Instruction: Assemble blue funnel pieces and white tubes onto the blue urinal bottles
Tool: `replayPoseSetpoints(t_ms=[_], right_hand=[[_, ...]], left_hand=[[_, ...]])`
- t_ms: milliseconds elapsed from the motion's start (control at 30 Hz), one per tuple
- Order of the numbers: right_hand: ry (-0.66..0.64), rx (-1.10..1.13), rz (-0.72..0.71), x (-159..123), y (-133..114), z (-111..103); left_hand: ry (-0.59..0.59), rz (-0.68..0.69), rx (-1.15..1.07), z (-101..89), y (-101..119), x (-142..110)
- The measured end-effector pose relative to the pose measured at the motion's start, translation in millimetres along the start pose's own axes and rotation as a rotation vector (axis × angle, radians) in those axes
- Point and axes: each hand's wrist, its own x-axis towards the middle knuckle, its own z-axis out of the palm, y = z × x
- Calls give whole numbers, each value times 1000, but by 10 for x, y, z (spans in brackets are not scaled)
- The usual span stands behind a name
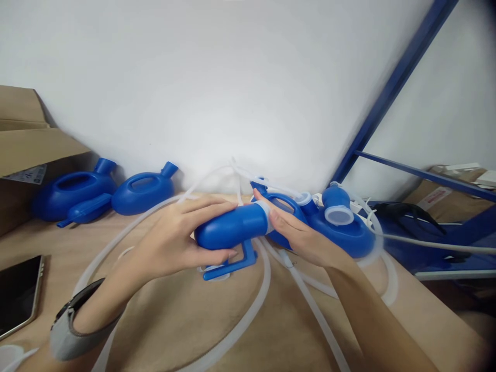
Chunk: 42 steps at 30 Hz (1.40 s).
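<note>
My left hand point(170, 240) is wrapped round a blue plastic urinal cup point(232, 226) with an angled handle point(232, 266) below it. The cup lies sideways above the table. Against its right end, my right hand point(300, 235) grips the translucent white rim piece point(264, 213); the palm hides part of it. Behind the right hand are blue urinal bottles point(344, 237), and a similar blue cup with a white rim point(336, 201) rests on one of them. Clear tubing point(248, 320) curves over the table under both hands.
Two blue bottles point(143, 194) and a small blue part point(89, 208) lie at the left, beside an open cardboard box point(39, 150). A phone point(19, 294) is on the wooden table point(166, 320). A blue metal frame point(399, 88) stands right, and a white wall behind.
</note>
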Motion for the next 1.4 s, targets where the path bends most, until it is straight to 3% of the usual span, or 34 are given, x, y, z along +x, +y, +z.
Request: replayPoseSetpoints(t_ms=[200, 300, 400, 567, 700, 967, 1167, 1400], right_hand=[[-8, 114, -259, 38, -4, -43], [53, 202, -375, 44, -15, -10], [36, 220, -445, 5, -35, -15], [-40, 187, -427, -84, -72, -94], [-2, 164, -355, -97, -93, -109], [78, 225, -315, -116, -116, -64], [56, 218, -252, -94, -127, -53], [77, 201, -283, -82, -95, -92]], left_hand=[[32, -105, -101, -42, 117, 29], [60, -220, -154, -67, 125, 23], [51, -344, -229, -101, 115, 21], [-2, -473, -433, -169, 135, 71], [-51, -495, -520, -186, 135, 95], [-31, -481, -469, -175, 180, 45], [31, -511, -367, -106, 206, 32], [91, -512, -261, -46, 269, 63]])
